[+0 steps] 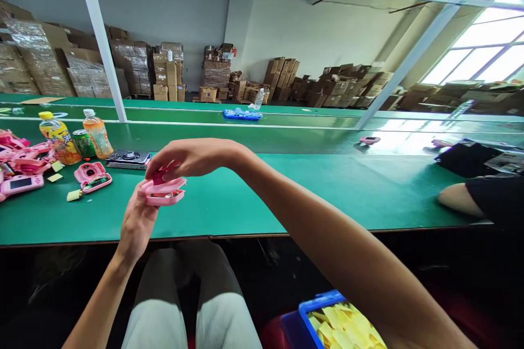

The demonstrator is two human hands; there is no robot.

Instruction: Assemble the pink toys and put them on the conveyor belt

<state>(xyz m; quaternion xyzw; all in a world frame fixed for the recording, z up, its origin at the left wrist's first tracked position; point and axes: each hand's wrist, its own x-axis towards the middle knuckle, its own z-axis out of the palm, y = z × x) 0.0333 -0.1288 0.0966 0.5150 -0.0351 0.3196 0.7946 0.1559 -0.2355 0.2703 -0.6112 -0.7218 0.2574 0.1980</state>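
Between both hands, above the green table (245,202), is a pink plastic device casing (166,196). Its two halves stand a little apart, with small parts in the gap that I cannot make out. My left hand (139,221) grips the casing at its left end. From above, my right hand (192,158) bends down with its fingers closed on the upper half. Just left of the hands lies another pink casing (93,177), opened to show a green circuit board. Beside that is a small yellow slip (74,195).
Pink devices (30,158) are heaped at the left. Bottles (98,133), a green can (84,143) and a dark flat box (129,159) stand behind. A blue bin (305,311) of yellow slips is below right. Another person's arm (462,200) rests at the right.
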